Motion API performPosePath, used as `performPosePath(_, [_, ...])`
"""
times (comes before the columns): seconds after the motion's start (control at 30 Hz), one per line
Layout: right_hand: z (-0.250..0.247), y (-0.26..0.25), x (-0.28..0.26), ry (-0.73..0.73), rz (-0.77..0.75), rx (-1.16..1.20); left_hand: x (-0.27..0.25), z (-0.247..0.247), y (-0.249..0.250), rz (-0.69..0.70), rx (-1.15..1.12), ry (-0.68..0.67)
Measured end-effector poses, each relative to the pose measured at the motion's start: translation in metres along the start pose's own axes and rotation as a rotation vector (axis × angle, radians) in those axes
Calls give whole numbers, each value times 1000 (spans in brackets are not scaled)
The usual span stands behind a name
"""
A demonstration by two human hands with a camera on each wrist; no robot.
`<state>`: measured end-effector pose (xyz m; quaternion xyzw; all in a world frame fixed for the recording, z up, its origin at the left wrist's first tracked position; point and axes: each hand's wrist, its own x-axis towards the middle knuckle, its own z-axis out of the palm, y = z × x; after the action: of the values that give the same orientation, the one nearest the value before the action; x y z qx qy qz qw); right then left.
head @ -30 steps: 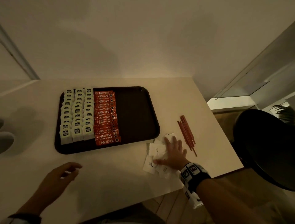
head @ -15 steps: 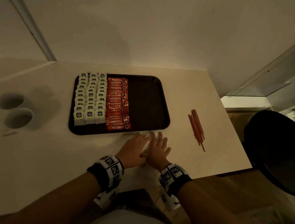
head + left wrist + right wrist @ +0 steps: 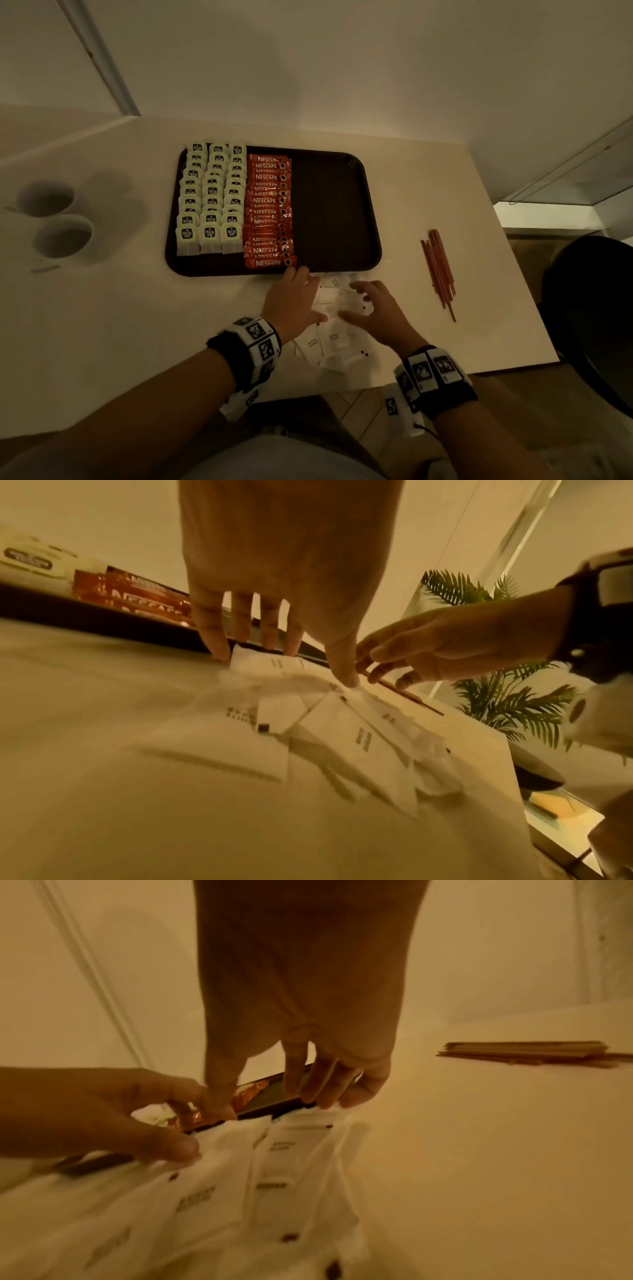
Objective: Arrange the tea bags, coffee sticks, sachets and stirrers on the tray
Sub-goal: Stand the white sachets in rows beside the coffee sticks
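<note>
Both hands now work the loose pile of white sachets (image 3: 334, 337) on the worktop (image 3: 102, 325), just in front of the tray (image 3: 337, 212); a second ago only the right hand (image 3: 378, 313) lay on the pile while the left hand (image 3: 293, 301) hovered well off to the tray's near left. The left has since crossed over, and its straight fingers (image 3: 219, 642) press down at the pile's edge against the tray's near rim. The right hand's fingers curl over the top sachets, apparently gathering them. On the tray, tea bags (image 3: 212, 198) fill the left side and coffee sticks (image 3: 270, 212) the middle; its right side is bare. The stirrers (image 3: 440, 270) lie untouched on the worktop, right of the tray. Judging by this, the sachets go on next, with the stirrers to follow.
</note>
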<state>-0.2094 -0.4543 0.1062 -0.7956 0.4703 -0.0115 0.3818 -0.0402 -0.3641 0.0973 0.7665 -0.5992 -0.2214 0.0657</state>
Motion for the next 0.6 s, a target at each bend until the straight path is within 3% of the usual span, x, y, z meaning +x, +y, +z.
performPosePath(0.13, [12,-6,5,-165,-4,-169,0,6,2,-35,-28,-3])
performPosePath(0.37, [24,-17,17,-174,-39,-201,11,-1,-1,-41,74,-22])
performPosePath(0.5, [25,-20,25,-170,-48,-271,13,-8,-5,32,116,-40])
performPosePath(0.6, [24,-22,29,-182,-107,-317,13,-15,-3,45,-10,-88])
